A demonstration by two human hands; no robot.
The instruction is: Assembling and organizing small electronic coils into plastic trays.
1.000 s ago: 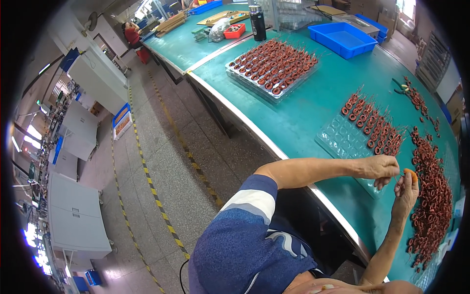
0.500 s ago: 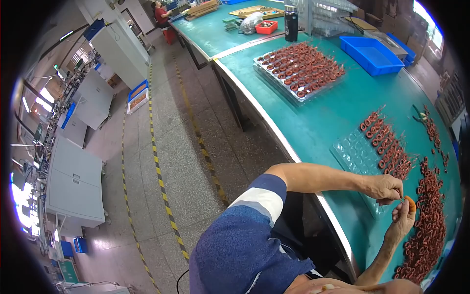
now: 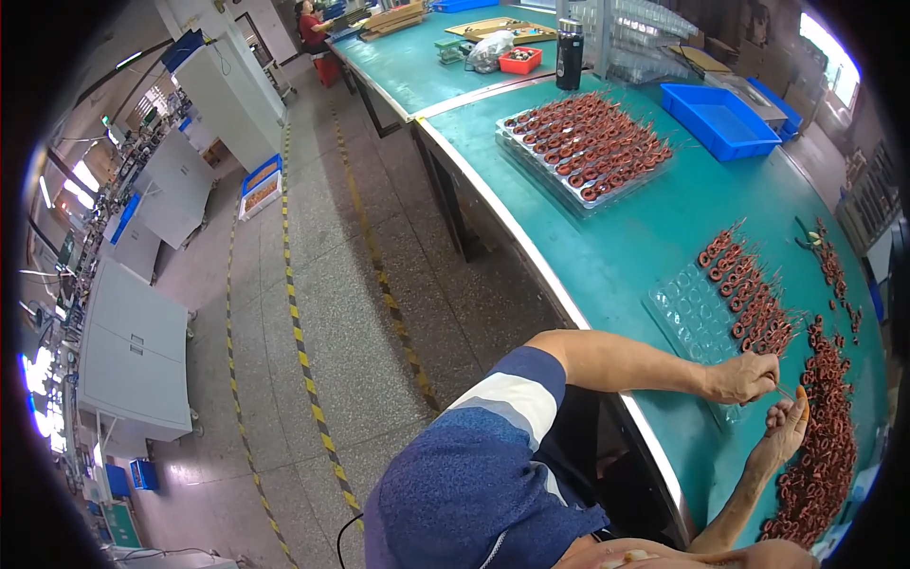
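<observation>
Over the right part of the green table, my left hand [image 3: 742, 378] has its fingers pinched together at a thin wire [image 3: 783, 391] that spans the small gap to my other hand. My right hand [image 3: 783, 429] is just below and to the right, fingers curled in, with an orange cover on one raised finger. What its curled fingers hold is hidden. Beyond my left hand is a clear plastic tray [image 3: 684, 302], partly filled with rows of reddish-brown wire-wound rings [image 3: 754, 299]. Beside my right hand spreads a long heap of similar loose rings [image 3: 823, 446].
A stacked clear tray full of rings [image 3: 583, 152] sits farther up the table [image 3: 559, 251]. Around it are a blue bin [image 3: 720, 119], a black bottle [image 3: 569, 57] and a red box [image 3: 520, 61]. Pliers [image 3: 813, 235] lie near the far rings. Another person [image 3: 311, 27] sits far off.
My hands have drawn slightly apart, and the wire between them now shows. My right hand's covered finger has straightened upward. The whole view has shifted slightly.
</observation>
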